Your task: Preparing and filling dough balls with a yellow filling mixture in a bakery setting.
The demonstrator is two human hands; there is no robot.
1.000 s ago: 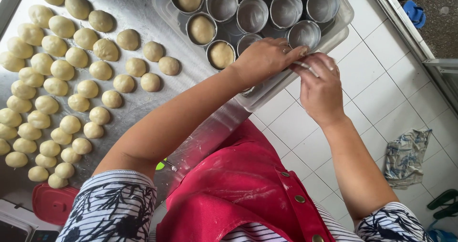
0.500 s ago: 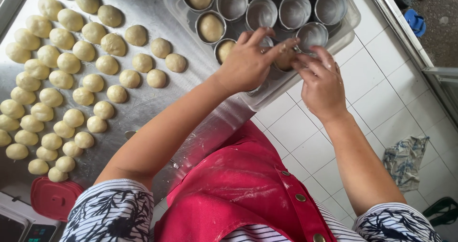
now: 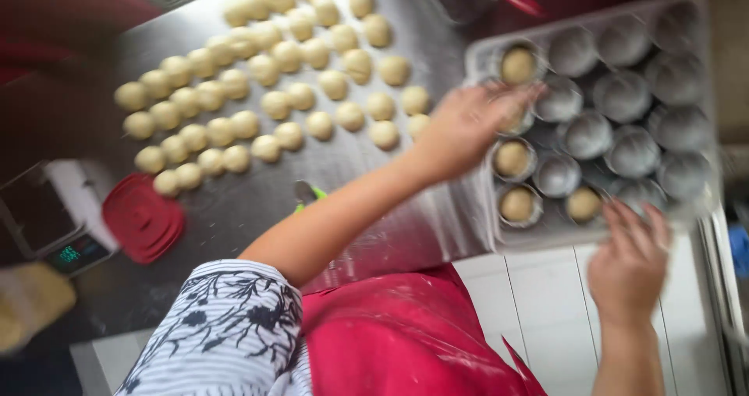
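- Here the left hand [image 3: 468, 127] reaches across the steel table [image 3: 257, 201] to the left edge of the tray [image 3: 484, 232], fingers spread and loose, gripping nothing that shows; motion blur hides whether the fingertips touch the cup beneath them.
- The right hand [image 3: 628, 259] rests at the tray's near edge, fingers open and pointing up at the front row of cups, just beside a filled cup [image 3: 583, 203]; it holds nothing visible.
- The tray is a light plastic one packed with small round metal cups [image 3: 624, 150]; it sits at the right end of the table, its near edge overhanging the white tiled floor [image 3: 546, 310].
- Five cups along the tray's left and near sides hold pale dough; the rest look empty.
- Left of the tray, rows of dough balls [image 3: 265, 103] lie on the table, well apart from both hands.
- Nearer the person lie a red round lid [image 3: 143, 218] and, beside it, a kitchen scale [image 3: 55, 224] with a lit display.
- A red apron [image 3: 406, 341] and a striped, flower-printed sleeve [image 3: 218, 326] fill the bottom of the view.
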